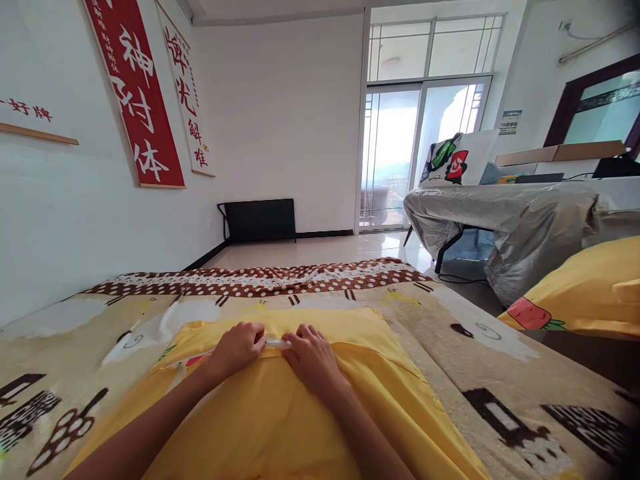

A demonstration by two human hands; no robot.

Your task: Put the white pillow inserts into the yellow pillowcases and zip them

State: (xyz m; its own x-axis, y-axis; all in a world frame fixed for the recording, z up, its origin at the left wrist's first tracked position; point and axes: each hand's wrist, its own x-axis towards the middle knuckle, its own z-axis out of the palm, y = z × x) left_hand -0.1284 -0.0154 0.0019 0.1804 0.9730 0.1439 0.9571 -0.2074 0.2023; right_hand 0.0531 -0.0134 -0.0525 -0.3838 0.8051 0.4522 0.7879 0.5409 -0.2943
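A yellow pillowcase (280, 413) with a pillow inside lies on the bed in front of me. My left hand (237, 347) and my right hand (313, 357) both rest on its far edge, close together. The fingers of each hand are curled and pinch the fabric along the opening, where a thin white strip (277, 343) shows between them, perhaps a zipper or the inner pillow. Both forearms stretch across the pillowcase towards that edge.
A patterned beige blanket (500, 373) with a brown dotted border covers the bed. A second yellow pillow (580, 287) with a carrot print lies at the right. Beyond stand a covered table (505, 213), a glass balcony door (420, 153) and red banners (137, 93) on the left wall.
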